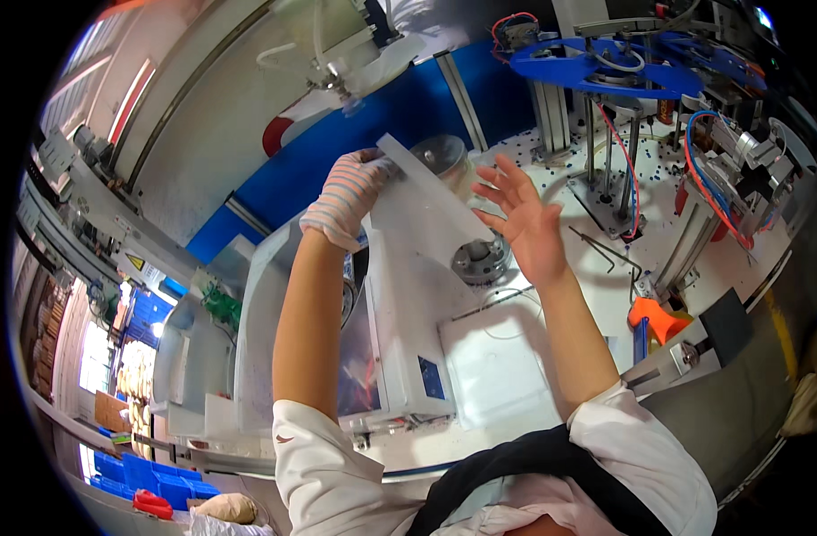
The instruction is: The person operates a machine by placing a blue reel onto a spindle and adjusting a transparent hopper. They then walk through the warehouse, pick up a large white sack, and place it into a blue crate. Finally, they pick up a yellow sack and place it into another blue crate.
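Note:
My left hand (pixel 348 192), in a striped work glove, grips the upper left end of a flat translucent white panel (pixel 426 201) that slants across a white machine housing (pixel 400 313). My bare right hand (pixel 522 214) hovers with fingers spread just right of the panel's lower end, not holding anything. Below it sits a round grey metal fitting (pixel 480 259) on the machine top. A clear round lid or disc (pixel 440 154) lies behind the panel.
A blue rotary plate (pixel 605 67) on metal posts stands at the back right, with red and blue hoses (pixel 703 170) and clamps beside it. An orange part (pixel 657 317) and hex keys (pixel 605 250) lie on the white bench. Blue crates (pixel 150 473) sit at lower left.

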The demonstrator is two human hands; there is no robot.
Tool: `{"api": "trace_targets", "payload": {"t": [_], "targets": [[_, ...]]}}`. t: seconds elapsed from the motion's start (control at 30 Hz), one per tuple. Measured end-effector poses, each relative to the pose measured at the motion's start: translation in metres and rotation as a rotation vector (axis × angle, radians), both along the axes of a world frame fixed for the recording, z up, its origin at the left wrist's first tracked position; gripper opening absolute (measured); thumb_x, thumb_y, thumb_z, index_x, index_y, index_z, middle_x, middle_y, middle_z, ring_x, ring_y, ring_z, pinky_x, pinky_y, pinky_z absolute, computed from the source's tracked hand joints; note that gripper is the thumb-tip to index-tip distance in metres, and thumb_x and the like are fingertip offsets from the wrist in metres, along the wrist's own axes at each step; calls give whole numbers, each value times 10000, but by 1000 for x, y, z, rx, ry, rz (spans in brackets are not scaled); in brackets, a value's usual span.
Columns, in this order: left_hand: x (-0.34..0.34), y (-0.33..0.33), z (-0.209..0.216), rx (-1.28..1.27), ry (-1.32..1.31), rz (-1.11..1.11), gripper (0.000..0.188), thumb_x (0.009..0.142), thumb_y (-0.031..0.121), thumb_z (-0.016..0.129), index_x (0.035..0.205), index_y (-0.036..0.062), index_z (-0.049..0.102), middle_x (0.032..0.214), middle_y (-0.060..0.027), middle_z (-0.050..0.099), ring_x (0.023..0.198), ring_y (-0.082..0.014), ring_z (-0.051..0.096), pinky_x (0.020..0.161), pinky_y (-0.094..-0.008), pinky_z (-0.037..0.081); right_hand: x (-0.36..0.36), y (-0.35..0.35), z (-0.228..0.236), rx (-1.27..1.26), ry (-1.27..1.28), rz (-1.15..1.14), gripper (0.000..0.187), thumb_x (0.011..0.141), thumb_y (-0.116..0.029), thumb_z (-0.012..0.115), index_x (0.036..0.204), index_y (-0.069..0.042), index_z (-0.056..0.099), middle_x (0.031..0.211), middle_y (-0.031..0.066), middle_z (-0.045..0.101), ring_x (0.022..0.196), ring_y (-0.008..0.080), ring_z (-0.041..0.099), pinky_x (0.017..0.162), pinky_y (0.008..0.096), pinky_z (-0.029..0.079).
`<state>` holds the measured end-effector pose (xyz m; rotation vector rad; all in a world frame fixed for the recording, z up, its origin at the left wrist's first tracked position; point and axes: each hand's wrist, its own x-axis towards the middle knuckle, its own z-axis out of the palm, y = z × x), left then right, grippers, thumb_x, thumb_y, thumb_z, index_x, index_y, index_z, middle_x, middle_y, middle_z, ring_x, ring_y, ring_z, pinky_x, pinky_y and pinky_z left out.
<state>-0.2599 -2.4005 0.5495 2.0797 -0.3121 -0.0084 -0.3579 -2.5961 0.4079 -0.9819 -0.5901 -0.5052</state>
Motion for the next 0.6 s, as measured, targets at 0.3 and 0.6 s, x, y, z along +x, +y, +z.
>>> {"api": "trace_targets", "payload": {"t": [0.3, 0.6], "targets": [[80, -16, 6, -201, 115, -90, 200, 842, 136, 678, 989, 3, 646, 850, -56, 674, 701, -170, 635, 637, -282, 507, 49, 4, 23, -440, 352, -600, 707, 736, -141, 747, 1372, -126, 439, 958, 70, 633, 811, 190, 596, 746, 301, 475], [133, -15, -10, 190, -59, -89, 390, 787, 356, 764, 963, 18, 680, 814, -2, 656, 671, -94, 560, 632, -259, 463, 98, -14, 39, -142, 341, -466, 370, 814, -109, 631, 1171, -50, 554, 873, 44, 604, 664, 88, 539, 577, 248, 439]]}}
